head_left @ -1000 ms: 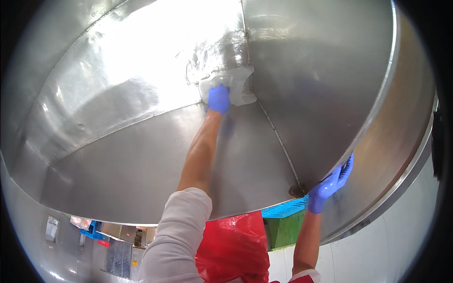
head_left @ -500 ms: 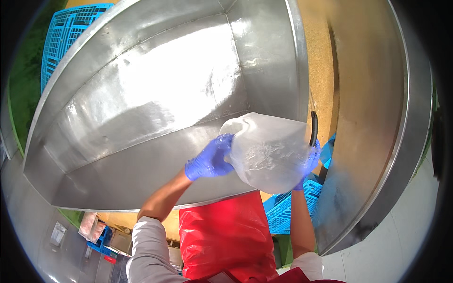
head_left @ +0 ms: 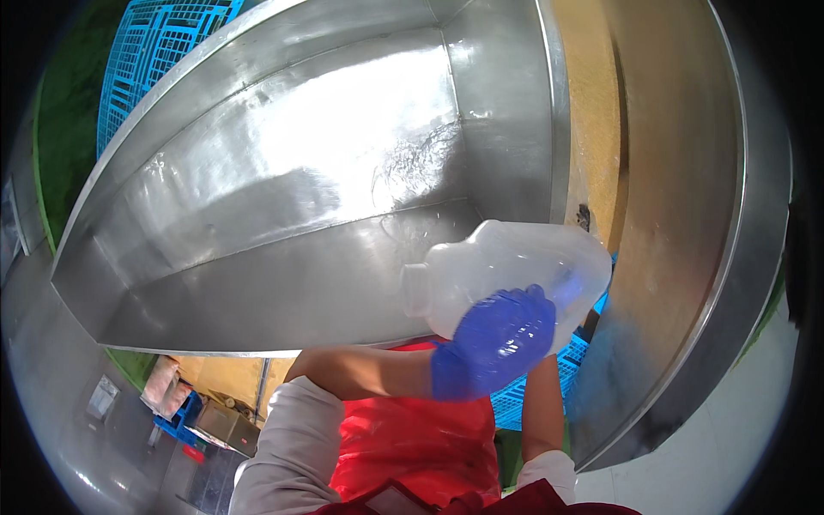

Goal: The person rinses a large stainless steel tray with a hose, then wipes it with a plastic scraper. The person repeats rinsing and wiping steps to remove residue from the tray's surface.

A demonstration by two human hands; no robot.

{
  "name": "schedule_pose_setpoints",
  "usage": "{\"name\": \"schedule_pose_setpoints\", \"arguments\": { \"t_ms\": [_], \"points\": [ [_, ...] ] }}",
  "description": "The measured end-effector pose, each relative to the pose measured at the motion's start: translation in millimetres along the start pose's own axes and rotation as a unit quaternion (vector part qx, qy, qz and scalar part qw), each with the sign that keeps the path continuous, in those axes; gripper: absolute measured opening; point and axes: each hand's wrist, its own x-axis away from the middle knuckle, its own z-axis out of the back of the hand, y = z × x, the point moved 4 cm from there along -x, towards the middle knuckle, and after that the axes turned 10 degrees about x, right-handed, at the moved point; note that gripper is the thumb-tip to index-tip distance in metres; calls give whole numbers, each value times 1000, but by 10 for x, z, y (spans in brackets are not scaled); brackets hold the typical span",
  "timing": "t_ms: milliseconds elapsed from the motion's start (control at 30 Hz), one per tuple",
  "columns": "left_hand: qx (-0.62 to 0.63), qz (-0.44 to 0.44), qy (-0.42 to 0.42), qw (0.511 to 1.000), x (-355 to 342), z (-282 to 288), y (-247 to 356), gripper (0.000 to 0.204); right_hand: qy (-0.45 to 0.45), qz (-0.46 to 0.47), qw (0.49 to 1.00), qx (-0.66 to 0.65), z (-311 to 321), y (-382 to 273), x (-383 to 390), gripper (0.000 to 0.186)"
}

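Note:
A large translucent white plastic jug [head_left: 489,249] lies tipped on its side in my hands, over the near right corner of a steel basin [head_left: 249,309]. Its round neck points left into the basin. My left hand [head_left: 506,339], in a wet blue glove, lies across the jug's near side with the fingers curled against it. On the far right side of the jug, my right hand [head_left: 568,287] shows only as blue through the plastic. Its forearm rises from below, and its fingers are hidden.
A tall steel wall [head_left: 678,215] curves along the right. Blue plastic crates [head_left: 159,64] stand at the far left, and blue lattice [head_left: 506,408] shows below the jug. A red apron [head_left: 412,438] covers my front. Rippled water glints on the basin floor.
The jug has turned so its neck now faces left over the basin. My left hand has moved right, from its left edge onto its near side. The black tube by the right hand is mostly out of sight.

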Motion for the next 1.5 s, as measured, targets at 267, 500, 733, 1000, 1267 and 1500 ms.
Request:
{"name": "schedule_pose_setpoints", "arguments": {
  "t_ms": [267,500,733,1000,1267,1500],
  "points": [
    [-47,47,-10,998,322,-188,-128,36,-77,-16,996,-44,19,147,-109,40],
    [179,114,-30,977,1753,-1049,-3127,41,-20,40,999,9,-195,-107,-146,40],
    [-118,501,-2,858,2875,-1866,-5375,22,-9,98,969,226,-202,-183,-161,42],
    [-81,335,63,937,118,-3513,-4609,13,-23,55,990,131,-194,-79,-195,40],
    [91,172,19,981,-311,-3118,-4254,22,25,61,990,127,-247,-146,-171,36],
    [467,116,32,876,-10,-1421,-2780,34,11,23,997,75,-154,-92,-188,29]
  ]
}}
